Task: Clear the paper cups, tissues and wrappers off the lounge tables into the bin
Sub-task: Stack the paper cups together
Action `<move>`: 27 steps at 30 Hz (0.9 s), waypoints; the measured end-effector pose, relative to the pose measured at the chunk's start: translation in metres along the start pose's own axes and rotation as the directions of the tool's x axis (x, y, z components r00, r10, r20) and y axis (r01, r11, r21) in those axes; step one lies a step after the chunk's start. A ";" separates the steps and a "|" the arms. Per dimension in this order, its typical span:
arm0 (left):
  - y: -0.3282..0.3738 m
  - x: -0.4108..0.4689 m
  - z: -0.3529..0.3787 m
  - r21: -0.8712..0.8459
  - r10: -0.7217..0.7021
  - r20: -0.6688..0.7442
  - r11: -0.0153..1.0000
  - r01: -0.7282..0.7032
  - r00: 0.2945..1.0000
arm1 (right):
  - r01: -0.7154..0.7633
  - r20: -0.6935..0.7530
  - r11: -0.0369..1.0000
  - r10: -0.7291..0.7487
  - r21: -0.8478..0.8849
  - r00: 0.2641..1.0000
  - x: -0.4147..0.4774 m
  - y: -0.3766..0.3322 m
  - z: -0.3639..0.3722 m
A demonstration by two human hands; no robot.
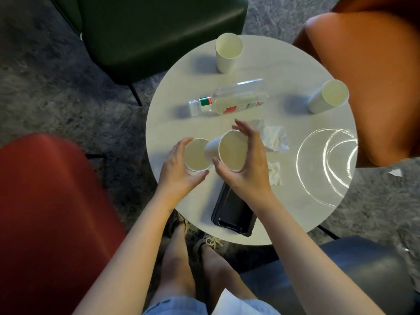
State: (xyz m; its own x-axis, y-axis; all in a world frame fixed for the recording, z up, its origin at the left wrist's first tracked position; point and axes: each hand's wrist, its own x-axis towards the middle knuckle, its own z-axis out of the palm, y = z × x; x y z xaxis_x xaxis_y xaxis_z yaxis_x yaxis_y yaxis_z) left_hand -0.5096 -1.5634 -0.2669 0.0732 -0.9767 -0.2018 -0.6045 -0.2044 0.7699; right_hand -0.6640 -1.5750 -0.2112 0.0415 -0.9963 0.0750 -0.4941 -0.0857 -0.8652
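My left hand (179,171) grips an upright white paper cup (196,155) at the near left of the round white table (295,214). My right hand (247,164) holds a second paper cup (229,150), tilted with its base touching the first cup's rim. A third cup (228,53) stands at the far edge and another cup (327,96) at the right. A crumpled tissue (273,137) lies just right of my right hand, with a smaller tissue (275,172) nearer me.
A clear plastic bottle (229,100) lies on its side mid-table. A black tray (233,212) sits at the near edge and a clear plastic lid (327,164) at the right. Red (45,212), dark green (147,30) and orange (368,76) armchairs surround the table. No bin is in view.
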 end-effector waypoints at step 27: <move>0.048 0.203 -0.066 0.025 0.222 0.135 0.974 -0.227 0.966 | -0.354 -0.167 0.934 0.357 0.050 0.919 0.190 0.013 0.042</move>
State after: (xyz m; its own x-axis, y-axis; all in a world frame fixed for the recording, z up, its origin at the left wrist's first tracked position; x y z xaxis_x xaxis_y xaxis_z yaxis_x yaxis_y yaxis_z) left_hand -0.4716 -1.7760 -0.2316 -0.1701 -0.9798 -0.1056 -0.6248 0.0244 0.7804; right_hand -0.6264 -1.7656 -0.2289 -0.2830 -0.9461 -0.1576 -0.4325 0.2725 -0.8595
